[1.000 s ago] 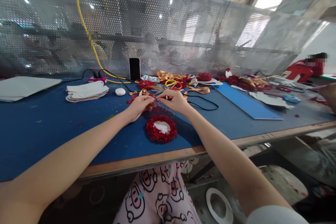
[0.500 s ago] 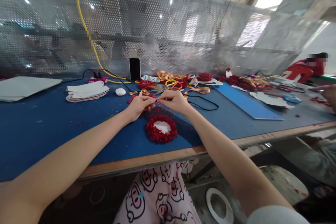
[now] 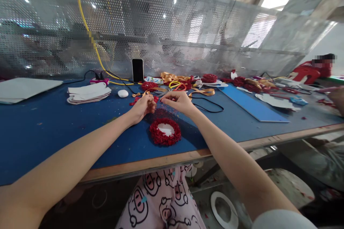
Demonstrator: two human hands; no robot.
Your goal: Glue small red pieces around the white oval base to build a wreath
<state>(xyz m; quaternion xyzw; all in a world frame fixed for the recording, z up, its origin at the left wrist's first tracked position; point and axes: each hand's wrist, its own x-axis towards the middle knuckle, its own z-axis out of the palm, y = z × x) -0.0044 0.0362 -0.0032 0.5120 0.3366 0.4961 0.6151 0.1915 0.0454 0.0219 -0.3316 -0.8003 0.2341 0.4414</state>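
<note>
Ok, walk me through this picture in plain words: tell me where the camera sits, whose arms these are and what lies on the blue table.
The camera sits on a person's head and looks forward and down, so the two bare arms are that person's own; there is no machine. The left hand and right hand are close together over the blue table, each with fingertips pinched. Whatever they pinch is too small to make out. Nearer the person lies a red ruffled ring with a white middle. Farther back are a stack of white sheets, a white oval lump, an upright phone and gold ribbons among red scraps. A perforated metal screen closes the back. Another person is at the far right.
</note>
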